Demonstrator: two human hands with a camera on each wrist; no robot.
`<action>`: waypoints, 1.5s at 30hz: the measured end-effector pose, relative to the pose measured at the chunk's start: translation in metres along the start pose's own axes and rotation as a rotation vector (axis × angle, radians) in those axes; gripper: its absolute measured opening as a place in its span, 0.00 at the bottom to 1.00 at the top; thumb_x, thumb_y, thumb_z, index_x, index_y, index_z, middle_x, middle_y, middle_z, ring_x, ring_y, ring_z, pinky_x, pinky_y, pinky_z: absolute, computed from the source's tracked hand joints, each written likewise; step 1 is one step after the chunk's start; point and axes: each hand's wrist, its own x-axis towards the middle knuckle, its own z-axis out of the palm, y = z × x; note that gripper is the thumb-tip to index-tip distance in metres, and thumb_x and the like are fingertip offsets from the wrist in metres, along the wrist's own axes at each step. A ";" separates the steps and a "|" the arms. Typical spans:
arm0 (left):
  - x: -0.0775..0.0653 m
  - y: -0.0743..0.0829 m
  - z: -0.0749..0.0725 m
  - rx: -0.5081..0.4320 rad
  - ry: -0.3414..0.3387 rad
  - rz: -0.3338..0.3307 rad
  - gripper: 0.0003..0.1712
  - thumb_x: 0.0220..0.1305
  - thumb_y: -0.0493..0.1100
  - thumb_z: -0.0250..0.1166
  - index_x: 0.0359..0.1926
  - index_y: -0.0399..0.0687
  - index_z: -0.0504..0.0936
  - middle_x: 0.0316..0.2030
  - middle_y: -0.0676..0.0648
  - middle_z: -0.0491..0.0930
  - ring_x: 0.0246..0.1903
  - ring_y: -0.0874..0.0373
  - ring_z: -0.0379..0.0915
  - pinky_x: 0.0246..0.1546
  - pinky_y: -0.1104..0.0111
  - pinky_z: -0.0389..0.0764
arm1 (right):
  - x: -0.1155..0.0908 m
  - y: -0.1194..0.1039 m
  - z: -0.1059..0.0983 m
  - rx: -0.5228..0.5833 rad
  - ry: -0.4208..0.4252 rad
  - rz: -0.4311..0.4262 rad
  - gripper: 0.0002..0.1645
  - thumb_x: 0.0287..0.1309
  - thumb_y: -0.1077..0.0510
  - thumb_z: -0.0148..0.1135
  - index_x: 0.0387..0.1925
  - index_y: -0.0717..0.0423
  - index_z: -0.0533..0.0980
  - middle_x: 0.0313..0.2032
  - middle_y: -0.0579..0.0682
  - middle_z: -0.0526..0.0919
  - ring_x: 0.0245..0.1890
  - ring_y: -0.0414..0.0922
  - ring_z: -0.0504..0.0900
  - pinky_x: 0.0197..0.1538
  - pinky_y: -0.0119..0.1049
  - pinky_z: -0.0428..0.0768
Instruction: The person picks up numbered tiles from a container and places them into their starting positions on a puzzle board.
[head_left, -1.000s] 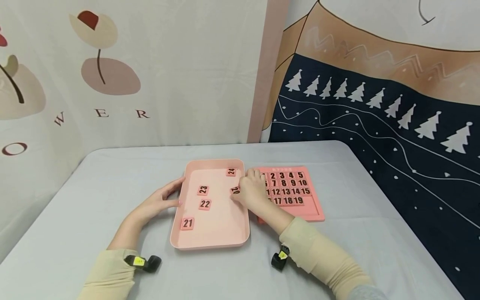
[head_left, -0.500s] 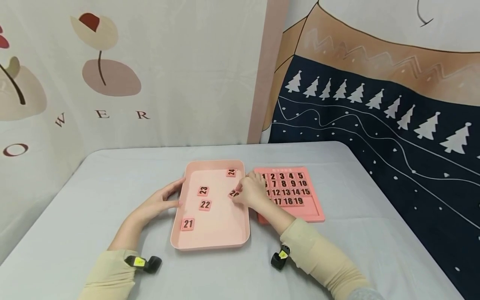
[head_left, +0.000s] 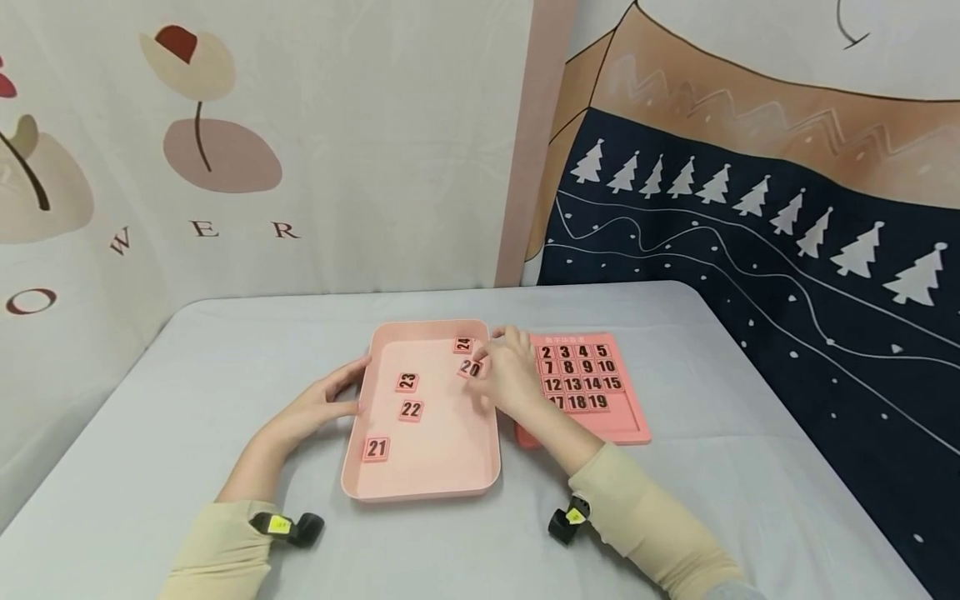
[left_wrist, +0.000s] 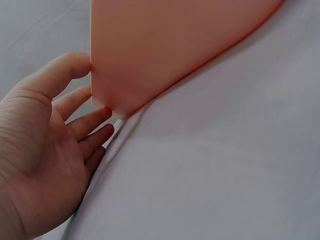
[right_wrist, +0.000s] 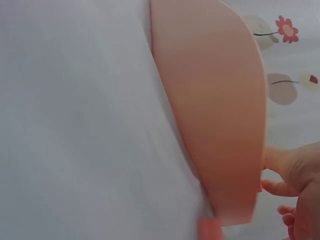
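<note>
A pink tray (head_left: 420, 479) lies on the table, with number tiles 21 (head_left: 377, 449), 22 (head_left: 411, 410), 23 (head_left: 407, 382) and 24 (head_left: 463, 344) spread inside it. My left hand (head_left: 318, 408) rests against the tray's left side, fingers spread and fairly straight; the left wrist view shows fingertips touching its outer wall. Over the tray's right side, my right hand (head_left: 510, 379) pinches tile 20 (head_left: 471, 369) between thumb and finger. Only a sliver of that tile shows in the right wrist view, where the tray wall hides part of the hand.
Right of the tray lies a pink number board (head_left: 626, 425) holding tiles in rows up to 19, its left columns partly covered by my right hand. Cameras are strapped to both wrists. A pale cloth (head_left: 720, 500) covers the table, and printed curtains hang behind.
Tile 20 has turned in my right hand's fingers and now sits slightly farther back, its number in fuller view. My left hand and the tray stay put.
</note>
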 end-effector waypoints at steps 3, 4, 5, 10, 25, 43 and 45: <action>0.000 0.000 0.000 0.000 -0.002 0.002 0.42 0.63 0.39 0.64 0.73 0.42 0.54 0.71 0.39 0.53 0.70 0.42 0.42 0.68 0.46 0.43 | -0.004 0.002 -0.012 0.009 0.027 -0.042 0.16 0.35 0.55 0.79 0.30 0.50 0.82 0.54 0.55 0.70 0.51 0.52 0.63 0.53 0.48 0.64; 0.000 0.000 0.001 0.000 -0.002 0.002 0.42 0.63 0.39 0.64 0.73 0.42 0.54 0.71 0.39 0.53 0.70 0.42 0.42 0.68 0.46 0.43 | -0.006 0.003 -0.016 0.010 0.032 -0.053 0.16 0.35 0.55 0.79 0.31 0.50 0.82 0.54 0.55 0.70 0.51 0.52 0.64 0.53 0.48 0.63; 0.000 0.000 0.001 -0.002 -0.003 0.004 0.42 0.63 0.39 0.64 0.73 0.42 0.54 0.71 0.39 0.53 0.70 0.42 0.42 0.68 0.46 0.43 | -0.008 0.004 -0.020 0.020 0.037 -0.067 0.16 0.34 0.56 0.79 0.31 0.50 0.82 0.53 0.55 0.70 0.50 0.52 0.64 0.53 0.48 0.63; 0.001 -0.001 0.000 -0.004 -0.002 0.008 0.42 0.63 0.39 0.64 0.73 0.42 0.54 0.72 0.39 0.52 0.71 0.43 0.42 0.68 0.46 0.43 | -0.021 0.017 -0.040 0.062 0.046 -0.125 0.16 0.35 0.57 0.79 0.31 0.49 0.83 0.50 0.53 0.70 0.49 0.52 0.63 0.52 0.48 0.62; 0.002 -0.003 -0.001 -0.032 -0.011 0.022 0.42 0.63 0.37 0.64 0.73 0.41 0.53 0.72 0.39 0.52 0.71 0.43 0.41 0.68 0.46 0.42 | -0.059 0.088 -0.087 -0.003 0.076 -0.204 0.20 0.30 0.58 0.80 0.32 0.51 0.83 0.54 0.59 0.71 0.52 0.55 0.62 0.52 0.53 0.59; 0.002 -0.002 -0.002 -0.028 -0.018 0.024 0.42 0.64 0.37 0.63 0.73 0.41 0.53 0.72 0.39 0.52 0.71 0.43 0.42 0.67 0.47 0.43 | -0.073 0.163 -0.114 -0.061 -0.107 -0.228 0.18 0.33 0.55 0.77 0.32 0.48 0.82 0.50 0.58 0.72 0.50 0.55 0.63 0.48 0.51 0.58; 0.002 -0.002 -0.002 -0.030 -0.019 0.026 0.42 0.64 0.37 0.63 0.73 0.41 0.53 0.72 0.39 0.52 0.71 0.43 0.42 0.67 0.47 0.43 | -0.073 0.168 -0.114 -0.056 -0.118 -0.234 0.18 0.33 0.56 0.77 0.33 0.49 0.82 0.50 0.58 0.72 0.50 0.56 0.63 0.48 0.51 0.58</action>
